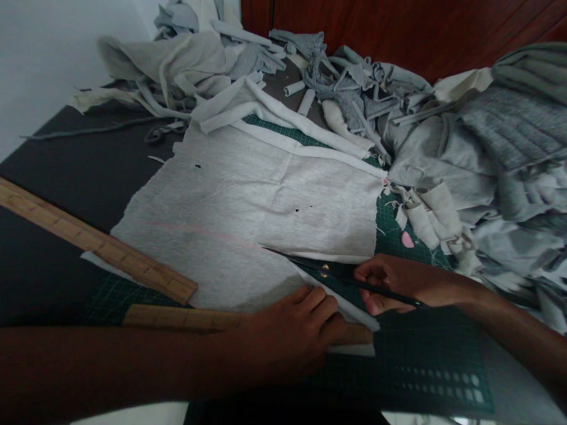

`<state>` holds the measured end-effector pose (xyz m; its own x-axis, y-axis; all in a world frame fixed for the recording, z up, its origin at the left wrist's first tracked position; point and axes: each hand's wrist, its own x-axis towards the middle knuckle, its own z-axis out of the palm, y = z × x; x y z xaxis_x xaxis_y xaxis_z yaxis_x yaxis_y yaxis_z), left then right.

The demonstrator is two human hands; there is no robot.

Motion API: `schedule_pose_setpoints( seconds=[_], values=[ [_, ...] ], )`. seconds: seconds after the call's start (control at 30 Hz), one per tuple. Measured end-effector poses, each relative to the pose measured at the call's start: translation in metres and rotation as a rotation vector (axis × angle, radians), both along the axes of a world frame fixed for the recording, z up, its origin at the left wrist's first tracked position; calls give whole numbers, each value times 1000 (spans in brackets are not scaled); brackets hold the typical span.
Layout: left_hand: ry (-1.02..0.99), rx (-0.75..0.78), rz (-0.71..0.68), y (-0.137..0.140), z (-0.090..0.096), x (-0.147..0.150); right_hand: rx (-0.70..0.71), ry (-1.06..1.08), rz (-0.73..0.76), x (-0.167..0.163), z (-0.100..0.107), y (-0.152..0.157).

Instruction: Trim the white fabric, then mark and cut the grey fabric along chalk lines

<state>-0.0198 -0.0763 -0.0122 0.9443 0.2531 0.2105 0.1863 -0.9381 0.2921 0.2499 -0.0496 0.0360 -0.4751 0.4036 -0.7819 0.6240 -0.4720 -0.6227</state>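
Observation:
A pair of dark scissors (343, 277) with a gold-coloured pivot is in my right hand (390, 283), whose fingers are wrapped round the handles. The blades point left into a light grey fabric piece (245, 195), at the inner end of a cut that runs in from its right side. A faint pink line extends left from the blade tips. My left hand (293, 328) is closed on the near strip of the fabric, just below the cut. Under that hand and forearm lies a wooden ruler (175, 316), partly hidden. Small dark holes show in the fabric.
A second wooden ruler (87, 230) overlaps the fabric's left edge. Below is a green cutting mat (425, 350). Fabric scraps (362, 87) heap along the back, with folded grey cloth (519, 127) at right. A pink chalk piece (407, 239) lies near rolled cream strips (425, 219).

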Motion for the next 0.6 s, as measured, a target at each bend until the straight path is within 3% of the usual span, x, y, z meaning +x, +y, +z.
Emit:
schedule_pose_setpoints(
  seconds=[0.2, 0.4, 0.6],
  values=[
    [13, -10, -8, 1, 1, 0, -30, 0, -13, -1, 0, 0],
    [0, -14, -14, 2, 2, -1, 71, -18, 69, 4, -2, 11],
    [-2, -4, -8, 1, 1, -1, 52, -30, 74, 4, -2, 14]
  ],
)
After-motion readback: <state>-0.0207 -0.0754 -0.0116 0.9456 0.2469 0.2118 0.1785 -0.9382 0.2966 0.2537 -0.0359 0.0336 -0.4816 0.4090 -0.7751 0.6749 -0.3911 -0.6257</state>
